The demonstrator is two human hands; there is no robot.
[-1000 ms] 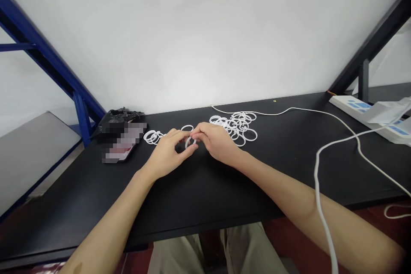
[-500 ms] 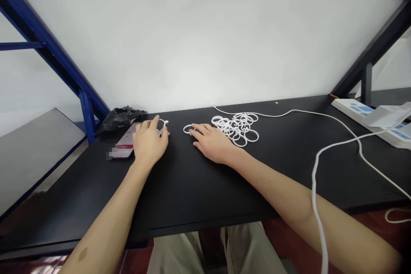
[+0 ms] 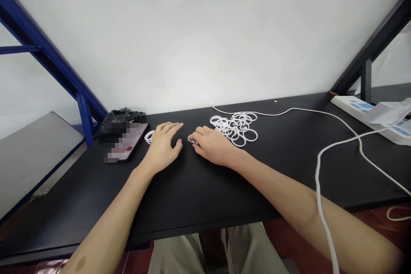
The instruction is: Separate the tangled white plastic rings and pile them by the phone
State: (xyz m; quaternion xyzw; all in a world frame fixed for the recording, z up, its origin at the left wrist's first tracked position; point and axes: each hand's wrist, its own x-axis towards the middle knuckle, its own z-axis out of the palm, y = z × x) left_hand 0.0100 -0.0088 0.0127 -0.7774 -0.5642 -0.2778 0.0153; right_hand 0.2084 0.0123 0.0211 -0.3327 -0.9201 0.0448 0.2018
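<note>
Over the middle of the black surface (image 3: 205,188), as the head view showed it, the left hand (image 3: 162,147) lay open and palm down, holding nothing, its fingers beside a small cluster of white rings (image 3: 149,137). The right hand (image 3: 213,147) curled its fingertips onto a single white ring (image 3: 192,138) lying flat, just left of the big ring pile (image 3: 236,126); whether they had pinched it, I couldn't tell. To my eye, so thin and limp a loop wanted a light fingertip nip at its rim, kept apart from the tangle.
</note>
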